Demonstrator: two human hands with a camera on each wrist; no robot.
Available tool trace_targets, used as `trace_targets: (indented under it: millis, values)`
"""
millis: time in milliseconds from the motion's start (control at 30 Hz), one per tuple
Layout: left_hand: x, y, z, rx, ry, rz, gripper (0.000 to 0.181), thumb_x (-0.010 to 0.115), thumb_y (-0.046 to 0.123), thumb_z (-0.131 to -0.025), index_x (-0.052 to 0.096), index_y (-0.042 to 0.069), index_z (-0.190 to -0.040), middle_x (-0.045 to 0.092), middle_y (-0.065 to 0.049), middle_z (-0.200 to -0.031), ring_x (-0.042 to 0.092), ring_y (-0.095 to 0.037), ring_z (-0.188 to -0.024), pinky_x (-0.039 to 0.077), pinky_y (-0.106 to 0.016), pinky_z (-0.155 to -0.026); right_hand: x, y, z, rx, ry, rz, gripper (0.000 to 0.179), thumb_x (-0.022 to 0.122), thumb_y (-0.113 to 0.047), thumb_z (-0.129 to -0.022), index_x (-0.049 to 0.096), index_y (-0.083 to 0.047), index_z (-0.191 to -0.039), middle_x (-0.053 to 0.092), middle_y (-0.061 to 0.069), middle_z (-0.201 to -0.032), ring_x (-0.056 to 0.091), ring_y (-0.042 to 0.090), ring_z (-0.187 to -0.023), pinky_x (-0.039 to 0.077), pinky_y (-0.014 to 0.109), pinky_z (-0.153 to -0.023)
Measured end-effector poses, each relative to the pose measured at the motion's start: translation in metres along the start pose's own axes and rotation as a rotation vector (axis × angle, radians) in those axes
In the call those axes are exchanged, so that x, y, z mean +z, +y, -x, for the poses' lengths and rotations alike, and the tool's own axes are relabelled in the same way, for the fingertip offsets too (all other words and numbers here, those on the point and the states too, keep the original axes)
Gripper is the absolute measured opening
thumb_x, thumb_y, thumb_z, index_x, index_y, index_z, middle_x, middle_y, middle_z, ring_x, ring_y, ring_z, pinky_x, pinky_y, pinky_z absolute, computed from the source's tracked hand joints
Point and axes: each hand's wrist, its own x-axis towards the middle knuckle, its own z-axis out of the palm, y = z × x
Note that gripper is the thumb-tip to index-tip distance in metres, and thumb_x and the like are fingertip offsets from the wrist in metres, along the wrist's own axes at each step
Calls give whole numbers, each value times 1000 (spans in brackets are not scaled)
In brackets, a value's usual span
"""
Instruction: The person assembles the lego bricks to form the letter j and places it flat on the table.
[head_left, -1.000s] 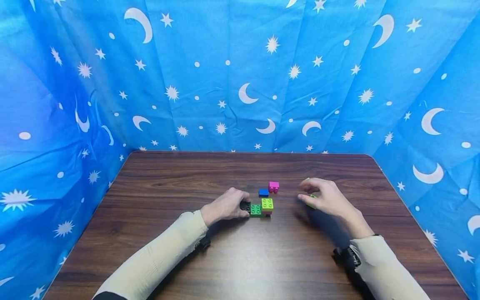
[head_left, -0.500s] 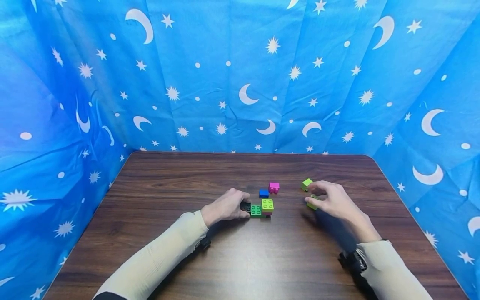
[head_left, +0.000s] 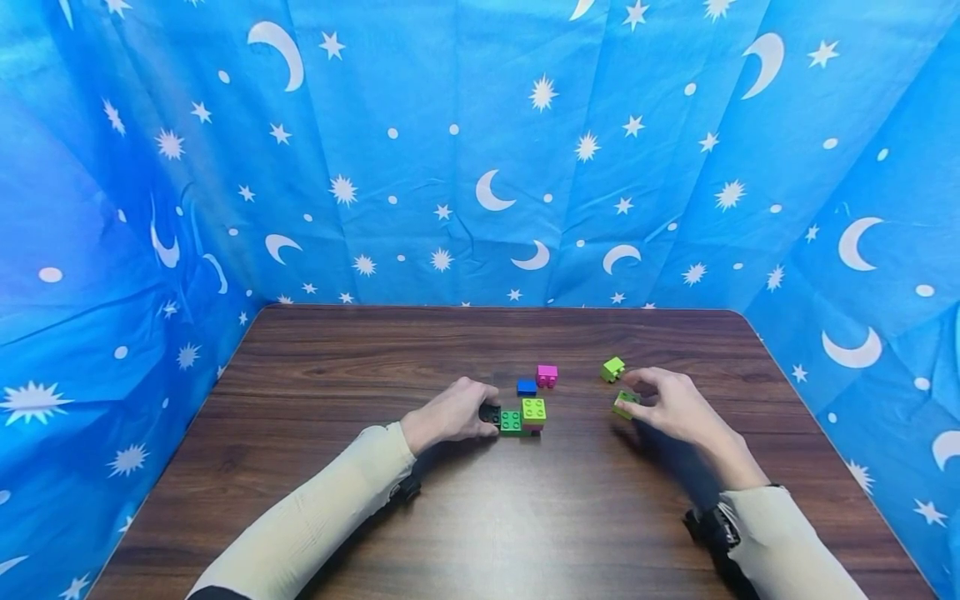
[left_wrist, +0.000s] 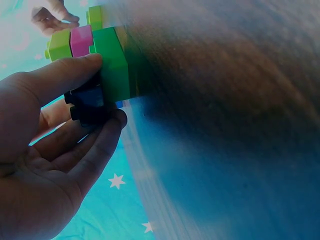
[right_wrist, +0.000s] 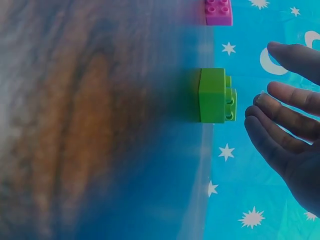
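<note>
My left hand [head_left: 456,410] pinches a black brick [left_wrist: 90,102] between thumb and fingers. That brick sits at the left end of a small build with a green brick [left_wrist: 112,65]. On the build's right end, a lime brick [head_left: 534,408] tops a pink brick [left_wrist: 81,41]. To the right, my right hand [head_left: 675,406] hovers with parted, loosely bent fingers, holding nothing. Its thumb overlaps a nearer lime-green brick [head_left: 623,403] in the head view. A second lime-green brick [head_left: 612,369] lies tilted just beyond the fingertips.
A blue brick [head_left: 527,387] and a magenta brick [head_left: 547,375] lie behind the build on the brown wooden table [head_left: 480,517]. The magenta brick has its studs facing the front. Blue cloth [head_left: 420,217] with moons and stars hangs around the table's back and sides.
My right hand has drawn back to the right, so both lime-green bricks near it show more fully. The left hand keeps its grip on the black brick in the same spot.
</note>
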Motion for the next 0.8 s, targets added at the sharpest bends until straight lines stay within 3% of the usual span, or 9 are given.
trace_targets:
  millis: [800]
  values:
    - [-1,0,1,8,16,-10,25,82,25,-78,67,13,-95,65,6,-81,56,-6,-70,47,-21,-65,2,7,-3,37,-103,73,40,77,-21,-82,66,2,-112,70,11,-94,66,27,-87,53,44,-74]
